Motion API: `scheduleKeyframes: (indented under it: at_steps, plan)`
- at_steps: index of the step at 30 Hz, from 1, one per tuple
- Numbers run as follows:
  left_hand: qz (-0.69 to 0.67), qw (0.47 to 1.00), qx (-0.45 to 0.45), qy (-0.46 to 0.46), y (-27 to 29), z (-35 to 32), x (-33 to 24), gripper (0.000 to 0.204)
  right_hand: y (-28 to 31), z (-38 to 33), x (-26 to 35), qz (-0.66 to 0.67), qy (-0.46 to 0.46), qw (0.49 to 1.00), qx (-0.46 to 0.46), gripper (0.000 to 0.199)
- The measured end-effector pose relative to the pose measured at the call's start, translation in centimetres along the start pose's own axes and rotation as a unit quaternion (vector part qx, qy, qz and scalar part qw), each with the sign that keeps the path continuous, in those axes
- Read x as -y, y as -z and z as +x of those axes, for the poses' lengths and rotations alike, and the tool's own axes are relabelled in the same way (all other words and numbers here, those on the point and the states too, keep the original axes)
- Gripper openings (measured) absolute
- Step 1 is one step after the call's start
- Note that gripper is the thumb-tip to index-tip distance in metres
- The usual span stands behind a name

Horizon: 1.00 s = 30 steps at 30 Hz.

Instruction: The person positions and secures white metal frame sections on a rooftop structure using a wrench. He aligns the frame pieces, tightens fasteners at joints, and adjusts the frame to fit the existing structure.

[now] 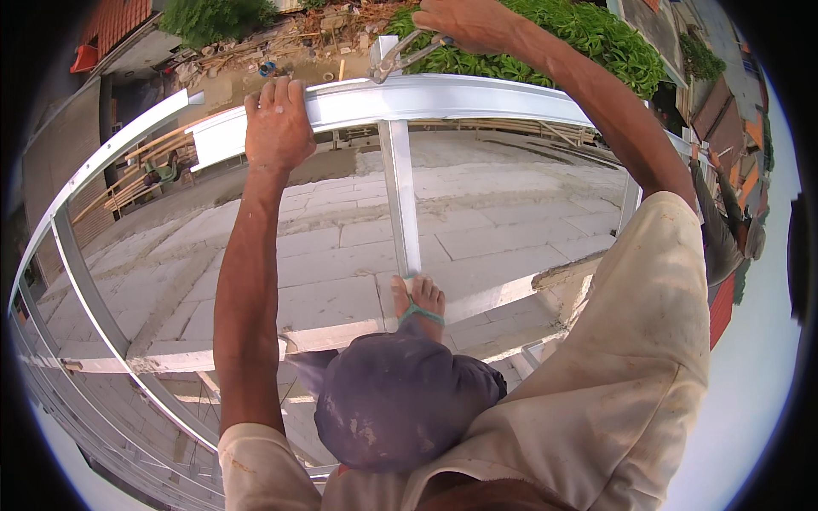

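The left hand (277,128) grips the top edge of the long silver metal channel rail (443,98), while the right hand (469,25) is closed around grey metal pliers (400,55) at the rail's joint with the upright silver post (400,204), a fastening seemingly unfinished.

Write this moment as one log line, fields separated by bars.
left hand: grips metal rail | right hand: holds pliers at rail joint | foot: on lower bar
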<state>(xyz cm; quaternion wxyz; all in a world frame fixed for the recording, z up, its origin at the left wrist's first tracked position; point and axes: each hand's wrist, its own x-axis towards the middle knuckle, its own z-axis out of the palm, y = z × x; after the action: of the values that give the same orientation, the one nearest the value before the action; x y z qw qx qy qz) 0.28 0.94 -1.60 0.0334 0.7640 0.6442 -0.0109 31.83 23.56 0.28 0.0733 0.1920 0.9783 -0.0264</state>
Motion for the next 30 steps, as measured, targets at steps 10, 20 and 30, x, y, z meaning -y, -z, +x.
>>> scheduleKeyframes:
  at_steps: [10,20,30]
  plan:
    - [0.034,0.999,-0.010,0.000,2.0,-0.5,-2.2,0.072,6.8,-9.3,15.2,-0.231,-0.167,0.957,-0.048,0.046]
    - [0.034,0.999,-0.034,-0.016,1.1,-0.3,-2.1,0.082,5.7,-10.3,15.8,-0.258,-0.206,0.942,-0.050,0.032]
    - [0.052,0.999,-0.004,-0.014,2.3,0.7,-2.4,0.076,6.0,-19.3,19.4,0.385,-0.382,0.835,-0.093,0.025]
